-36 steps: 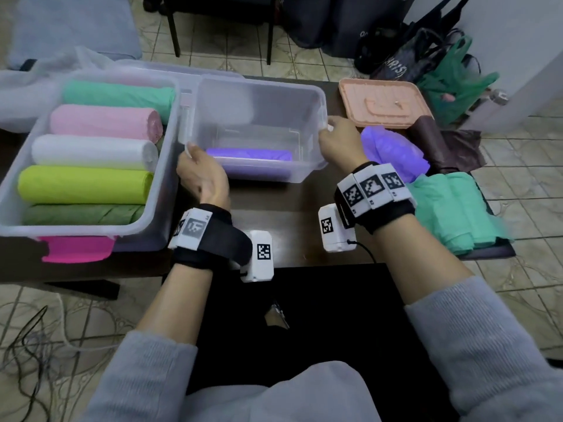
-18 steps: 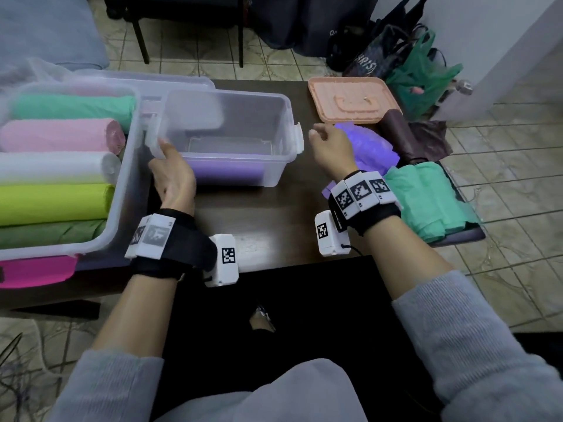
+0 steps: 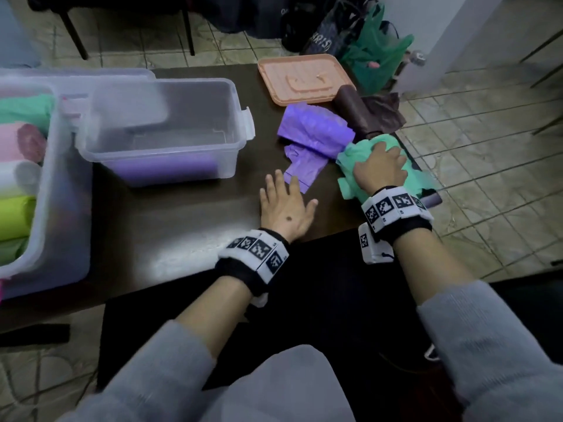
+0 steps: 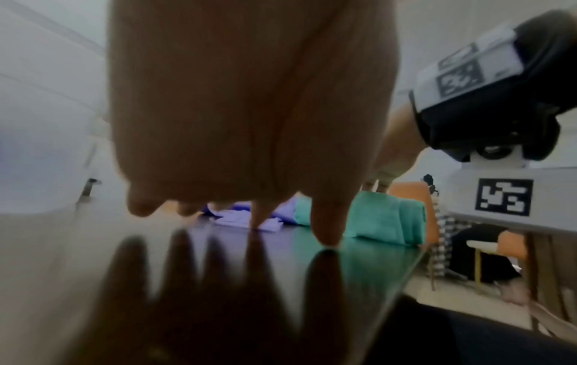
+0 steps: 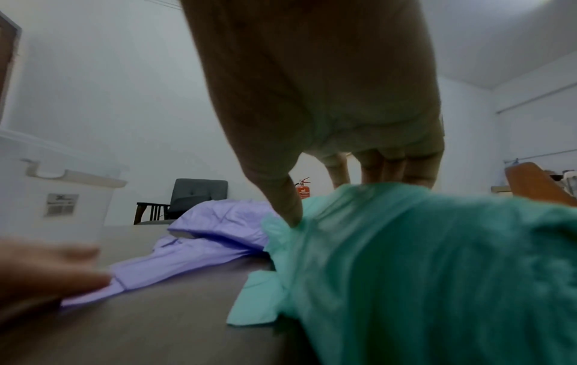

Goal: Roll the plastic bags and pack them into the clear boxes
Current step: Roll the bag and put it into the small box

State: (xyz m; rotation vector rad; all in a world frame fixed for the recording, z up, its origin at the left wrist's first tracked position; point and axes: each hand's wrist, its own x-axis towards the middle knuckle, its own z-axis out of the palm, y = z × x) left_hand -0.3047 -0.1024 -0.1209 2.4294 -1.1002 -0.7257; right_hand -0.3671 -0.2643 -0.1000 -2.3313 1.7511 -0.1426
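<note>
A loose pile of green bags (image 3: 350, 159) lies at the table's right edge. My right hand (image 3: 380, 167) is on top of it, thumb pressed in and fingers curled over a bunched fold (image 5: 421, 259). A crumpled purple bag (image 3: 313, 132) lies just left of the green pile. My left hand (image 3: 286, 202) lies flat on the table, fingers spread, with the fingertips at the purple bag's near flap (image 5: 93, 294). The small clear box (image 3: 237, 95) stands to the left with one purple roll (image 3: 161, 166) inside.
A large clear box (image 3: 61, 208) at the far left holds several coloured rolls. A peach lid (image 3: 304, 79) and a brown bag (image 3: 365, 114) lie at the back right. Dark bags and a green bag (image 3: 377, 50) sit on the floor beyond.
Both hands have left the small clear box's sides. The right hand moved right onto the green bags; the left hand came down flat on the table beside the purple bag.
</note>
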